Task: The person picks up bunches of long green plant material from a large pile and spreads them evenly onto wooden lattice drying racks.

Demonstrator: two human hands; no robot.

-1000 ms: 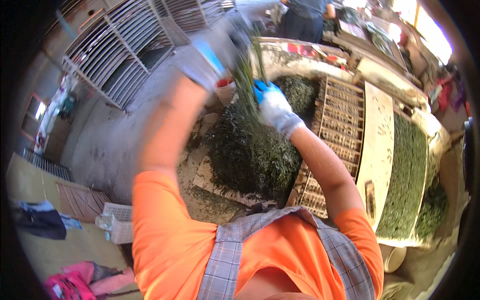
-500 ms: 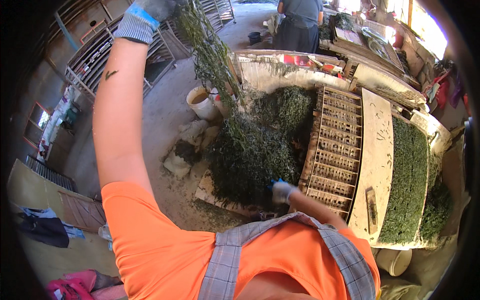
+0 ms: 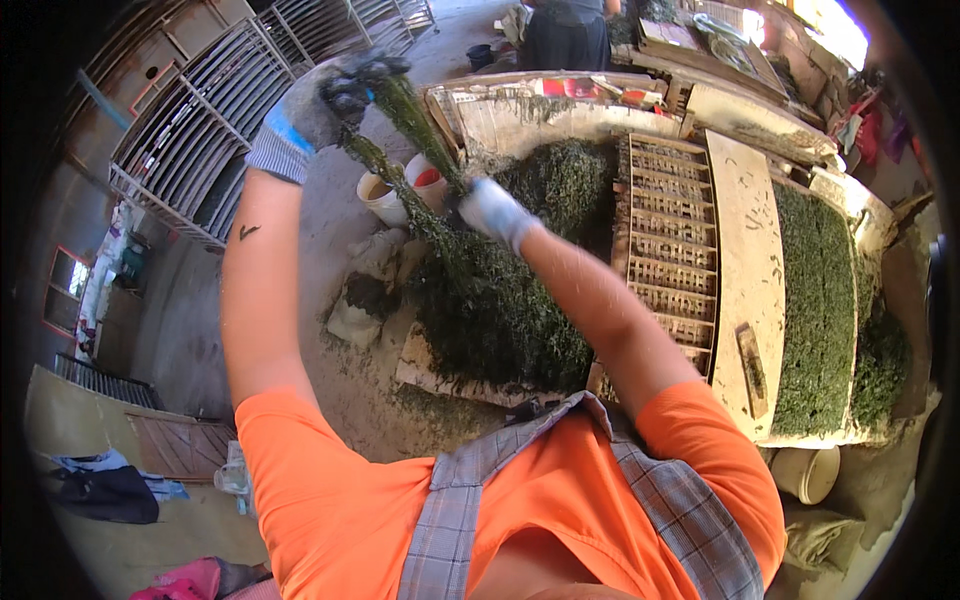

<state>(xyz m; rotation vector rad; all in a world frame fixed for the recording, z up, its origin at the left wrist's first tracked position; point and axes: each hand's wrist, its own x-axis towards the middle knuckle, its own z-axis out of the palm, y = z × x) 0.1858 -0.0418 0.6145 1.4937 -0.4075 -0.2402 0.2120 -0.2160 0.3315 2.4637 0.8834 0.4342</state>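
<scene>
Raised at the upper left, my left hand (image 3: 308, 112) in a grey and blue glove is closed around the top of a bundle of long, wet, dark green strands (image 3: 408, 108) that look like seaweed. The bundle hangs in two parts down toward a large heap of the same strands (image 3: 500, 310). My right hand (image 3: 492, 212), in a similar light glove, reaches across above the heap. Its fingers close on the bundle partway down; they are slightly blurred and partly hidden behind the hand.
Right of the heap lie a slatted wooden rack (image 3: 668, 250), a pale board (image 3: 745, 250) bearing a small wood block (image 3: 751, 370), and a bed of green strands (image 3: 812, 310). Buckets (image 3: 383, 200) stand beyond. Metal racks (image 3: 200, 140) line the far left; another person (image 3: 565, 38) stands at the back.
My right hand has risen from the near edge of the heap to the hanging strands. My left hand is a little lower, and the bundle now hangs in two parts.
</scene>
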